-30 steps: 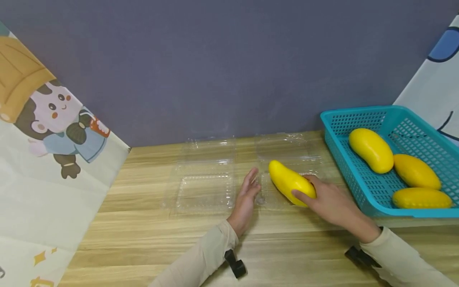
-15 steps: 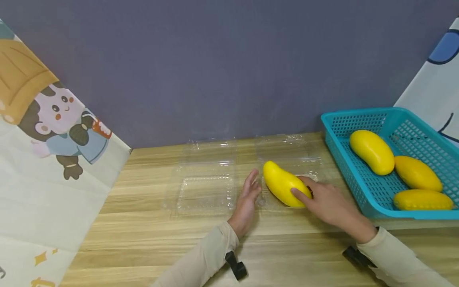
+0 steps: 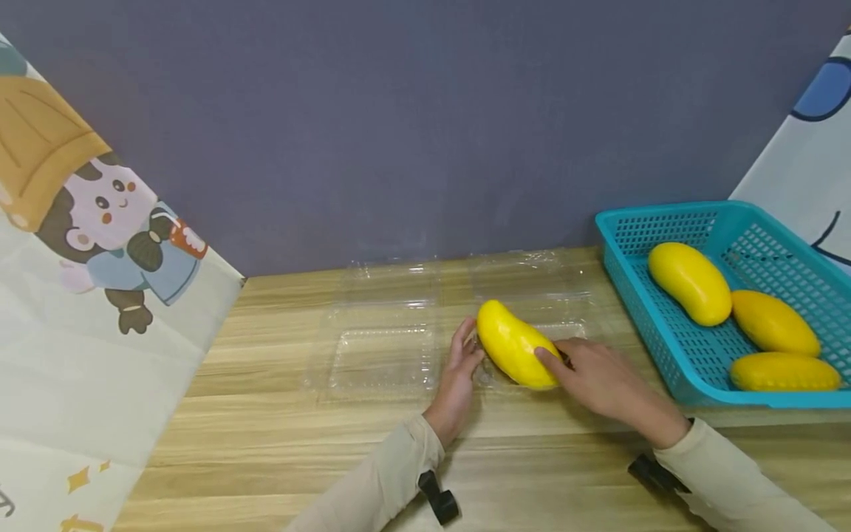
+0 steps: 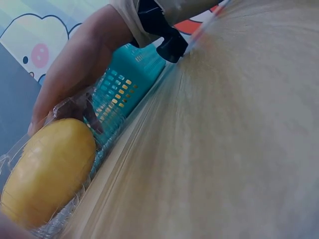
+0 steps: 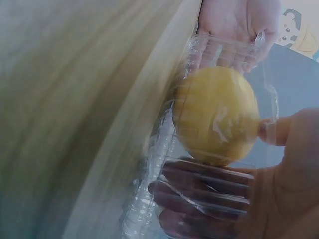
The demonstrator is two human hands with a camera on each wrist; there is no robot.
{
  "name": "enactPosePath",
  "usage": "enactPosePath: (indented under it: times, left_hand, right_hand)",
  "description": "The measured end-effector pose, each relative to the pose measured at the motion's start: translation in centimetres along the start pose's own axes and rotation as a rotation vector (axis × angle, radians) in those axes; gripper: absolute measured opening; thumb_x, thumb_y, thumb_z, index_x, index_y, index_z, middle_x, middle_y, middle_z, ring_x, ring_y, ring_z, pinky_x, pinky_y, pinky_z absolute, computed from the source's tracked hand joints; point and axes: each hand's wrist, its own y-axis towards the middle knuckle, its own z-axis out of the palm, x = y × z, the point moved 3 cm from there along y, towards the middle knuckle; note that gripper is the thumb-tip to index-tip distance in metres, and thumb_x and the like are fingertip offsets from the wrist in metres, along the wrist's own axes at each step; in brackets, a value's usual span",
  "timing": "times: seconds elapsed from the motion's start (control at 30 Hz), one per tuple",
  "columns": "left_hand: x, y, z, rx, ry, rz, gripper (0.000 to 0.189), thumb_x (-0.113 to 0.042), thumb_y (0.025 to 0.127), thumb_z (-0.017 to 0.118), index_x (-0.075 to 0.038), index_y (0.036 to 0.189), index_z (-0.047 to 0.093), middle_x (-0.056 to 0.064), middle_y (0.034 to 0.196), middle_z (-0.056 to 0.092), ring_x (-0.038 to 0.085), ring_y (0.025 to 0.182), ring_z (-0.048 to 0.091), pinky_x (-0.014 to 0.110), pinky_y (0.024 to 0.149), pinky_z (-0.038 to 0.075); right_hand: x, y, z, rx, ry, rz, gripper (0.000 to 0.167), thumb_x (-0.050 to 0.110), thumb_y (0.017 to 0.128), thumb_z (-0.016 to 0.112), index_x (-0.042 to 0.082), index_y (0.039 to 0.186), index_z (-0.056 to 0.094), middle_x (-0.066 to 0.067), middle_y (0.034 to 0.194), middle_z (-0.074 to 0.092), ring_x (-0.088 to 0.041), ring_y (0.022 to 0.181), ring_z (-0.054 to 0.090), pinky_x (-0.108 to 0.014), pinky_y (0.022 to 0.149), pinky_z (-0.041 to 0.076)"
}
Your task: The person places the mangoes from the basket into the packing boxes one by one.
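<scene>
My right hand (image 3: 598, 375) holds a yellow mango (image 3: 515, 346) by its right end, thumb on the near side. The mango lies tilted over the near tray of a clear plastic clamshell box (image 3: 573, 326), its narrow tip toward the back left. Beside the box's left wall is my left hand (image 3: 457, 380), fingers extended and close to the mango's tip. In the right wrist view, the right fingers (image 5: 199, 194) show through clear plastic below the mango (image 5: 217, 114), and the thumb reaches its side.
A second clamshell box (image 3: 382, 358) lies with its lid back on the wooden table (image 3: 266, 443), to the left. At the right stands a turquoise basket (image 3: 638, 318) with several yellow mangoes (image 3: 691, 284). A grey wall (image 3: 425, 133) rises behind.
The right hand has brought the mango leftward, toward the left hand and the box's left side. The left hand has barely moved.
</scene>
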Motion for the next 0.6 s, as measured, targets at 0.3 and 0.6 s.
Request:
enactPosePath:
  times: [0.3, 0.6]
  left_hand:
    - [0.1, 0.1, -0.1, -0.001, 0.004, -0.006, 0.060, -0.017, 0.103, 0.039, -0.027, 0.159, 0.021, -0.009, 0.165, 0.020, 0.025, 0.152, 0.020, 0.050, 0.127, 0.015]
    - [0.1, 0.1, -0.1, -0.002, -0.006, -0.007, 0.060, -0.016, 0.102, 0.039, -0.025, 0.159, 0.021, -0.006, 0.166, 0.020, 0.026, 0.153, 0.019, 0.050, 0.127, 0.015]
  right_hand:
    - [1.4, 0.0, 0.5, -0.163, -0.033, -0.209, 0.064, 0.042, 0.092, 0.067, 0.011, 0.145, 0.048, -0.018, 0.147, 0.049, -0.042, 0.128, 0.052, -0.064, 0.100, 0.047]
    - [1.8, -0.1, 0.9, -0.156, -0.034, -0.180, 0.055, 0.038, 0.092, 0.069, 0.015, 0.140, 0.057, -0.018, 0.143, 0.054, -0.043, 0.126, 0.054, -0.064, 0.099, 0.047]
